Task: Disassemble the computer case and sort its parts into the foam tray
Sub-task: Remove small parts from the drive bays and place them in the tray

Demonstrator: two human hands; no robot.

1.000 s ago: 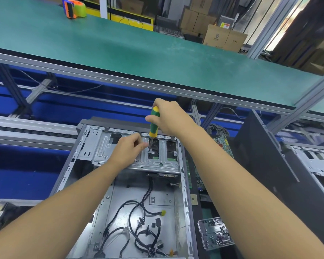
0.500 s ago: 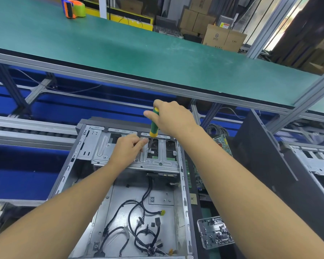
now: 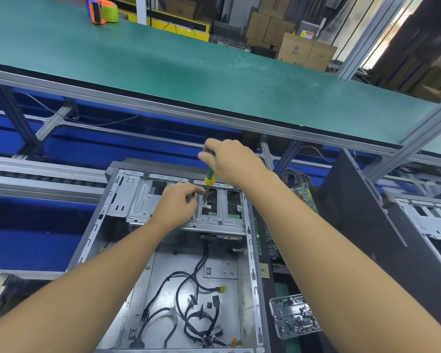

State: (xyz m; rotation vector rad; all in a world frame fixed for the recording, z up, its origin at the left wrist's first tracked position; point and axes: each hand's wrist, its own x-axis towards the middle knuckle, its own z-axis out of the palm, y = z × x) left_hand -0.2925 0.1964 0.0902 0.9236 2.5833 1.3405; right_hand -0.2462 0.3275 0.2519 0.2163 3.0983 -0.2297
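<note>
An open grey computer case [image 3: 94,233] lies flat in front of me, with loose black cables [image 3: 189,299] on its floor. A metal drive bracket [image 3: 214,220] spans its far end. My right hand [image 3: 229,161] grips a green-and-yellow screwdriver [image 3: 209,174] held upright, its tip down on a screw in the bracket. My left hand [image 3: 178,202] rests on the bracket just left of the tip, its fingertips pinched around the screwdriver's shaft. The screw itself is too small to make out.
A clear plastic box of screws [image 3: 294,315] sits right of the case. A green circuit board [image 3: 303,197] and a black side panel [image 3: 362,225] stand further right, beside another open case [image 3: 428,220]. A green shelf [image 3: 189,72] with a tape dispenser [image 3: 102,8] runs overhead.
My right hand has turned slightly on the screwdriver handle, with the thumb shifted round. The left hand and the case stay where they were.
</note>
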